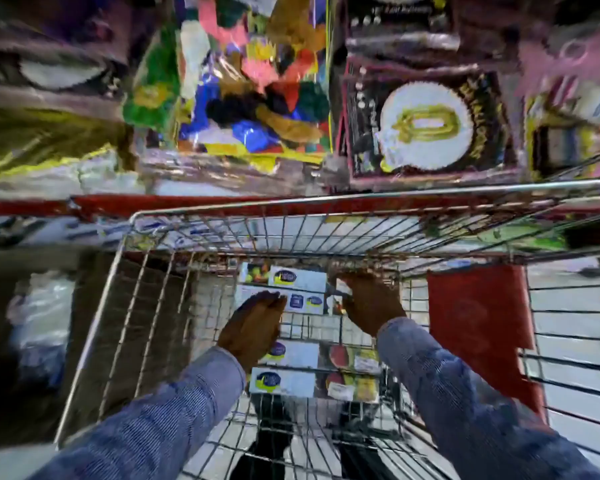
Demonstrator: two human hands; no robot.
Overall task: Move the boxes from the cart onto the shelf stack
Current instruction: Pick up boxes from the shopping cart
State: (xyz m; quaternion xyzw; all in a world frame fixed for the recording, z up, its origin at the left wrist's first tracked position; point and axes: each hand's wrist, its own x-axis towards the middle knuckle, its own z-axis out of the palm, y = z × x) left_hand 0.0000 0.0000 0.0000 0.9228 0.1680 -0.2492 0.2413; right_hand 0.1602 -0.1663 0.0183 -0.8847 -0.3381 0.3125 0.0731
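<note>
Both hands reached into the cart (125, 258), the left hand (253, 327) flat at nine o'clock and the right hand (369, 303) curled at three o'clock of the far boxes (291, 289), apparently bracing them for lifting toward the shelf (187, 202).

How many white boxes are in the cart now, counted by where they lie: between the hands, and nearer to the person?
White boxes between the left hand and right hand: 2
White boxes nearer the person: 2
Total: 4 in the cart
</note>
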